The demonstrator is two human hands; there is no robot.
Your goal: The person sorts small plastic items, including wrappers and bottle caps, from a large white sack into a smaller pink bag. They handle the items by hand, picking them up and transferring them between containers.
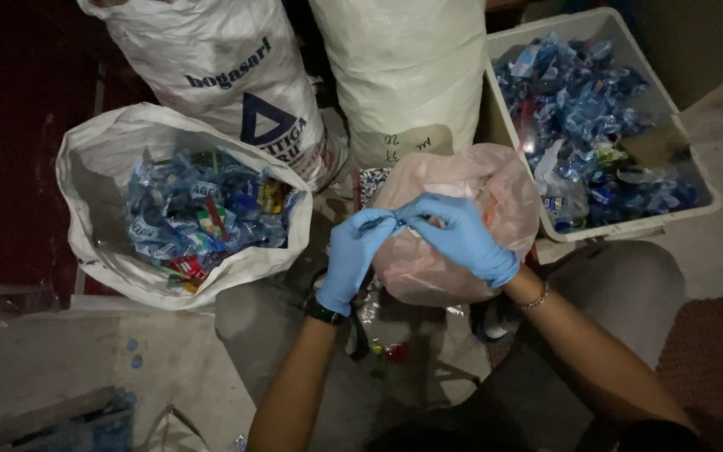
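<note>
Blue-gloved hands (412, 238) on small label (397, 220)

open sack (85, 159) left, bin (713, 201) right

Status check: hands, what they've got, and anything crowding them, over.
Left hand and right hand, both gloved blue, pinch a small blue scrap together. Pink plastic bag directly beneath. Open white sack left, white bin right.

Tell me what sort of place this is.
Probably an informal recycling sorting spot on a bare concrete floor. An open white sack and a white plastic bin both hold crumpled blue plastic wrappers, and gloved hands, left hand and right hand, work above a pink plastic bag.
</note>
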